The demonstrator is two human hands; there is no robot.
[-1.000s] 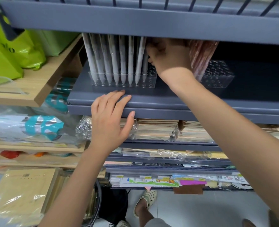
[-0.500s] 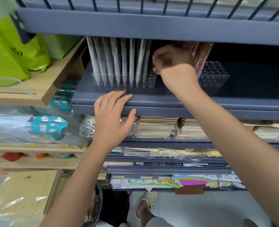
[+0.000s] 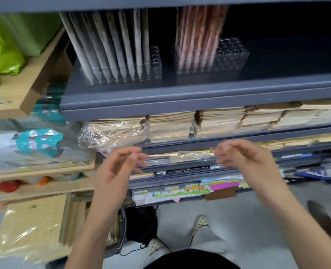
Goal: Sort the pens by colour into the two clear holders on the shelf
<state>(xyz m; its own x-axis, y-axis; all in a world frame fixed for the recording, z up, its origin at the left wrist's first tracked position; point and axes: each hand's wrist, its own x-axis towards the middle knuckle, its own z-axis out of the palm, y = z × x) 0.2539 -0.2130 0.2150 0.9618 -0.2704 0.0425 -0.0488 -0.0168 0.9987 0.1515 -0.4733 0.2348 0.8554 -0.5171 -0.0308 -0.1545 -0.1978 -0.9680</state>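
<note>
Pens stand sorted on the grey shelf: white pens upright in one clear holder, pink pens in the second holder just beside it to the right, each with spare holes at its right end. Both hands hang below the shelf, well apart from the holders. The left hand and right hand hold nothing, fingers loosely curled, though blurred. Sorting appears complete. Recommended: check each row for a stray colour, and seat any leaning pen tip-down without nudging its holder.

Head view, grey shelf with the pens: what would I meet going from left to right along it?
White pens → empty end of the left holder → pink pens → empty end of the right holder.
</note>
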